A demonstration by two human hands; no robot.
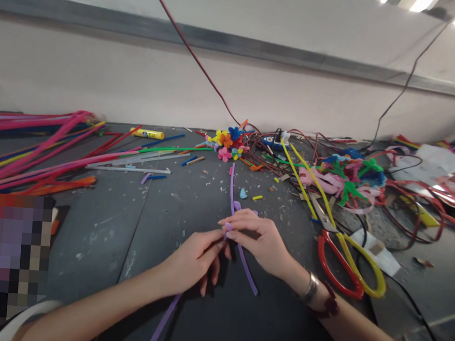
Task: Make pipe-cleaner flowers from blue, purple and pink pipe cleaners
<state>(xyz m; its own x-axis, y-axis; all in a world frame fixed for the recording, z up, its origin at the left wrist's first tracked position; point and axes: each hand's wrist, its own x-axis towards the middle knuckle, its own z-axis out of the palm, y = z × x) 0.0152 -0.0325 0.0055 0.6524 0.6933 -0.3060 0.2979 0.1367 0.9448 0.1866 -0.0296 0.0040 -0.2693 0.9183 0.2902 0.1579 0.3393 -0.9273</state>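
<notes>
Scuffed dark tabletop (98, 234) beneath the hands (261, 240), pale wall (101, 78) behind.

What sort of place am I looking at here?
Probably a craft workspace, perhaps a small workshop: bundles of coloured fuzzy stems, large scissors and a cluster of fuzzy flowers lie on a scrap-strewn dark tabletop.

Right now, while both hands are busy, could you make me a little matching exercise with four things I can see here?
Column one
1. Scissors
2. Pipe cleaner being held
3. Labelled tube
4. Silver-coloured bracelet

Column two
A. Yellow, lying near the wall
B. Worn on the same arm as the right hand
C. One red handle loop, one yellow
D. Purple, pinched by the left hand and the right

Right pairs: 1-C, 2-D, 3-A, 4-B
</notes>
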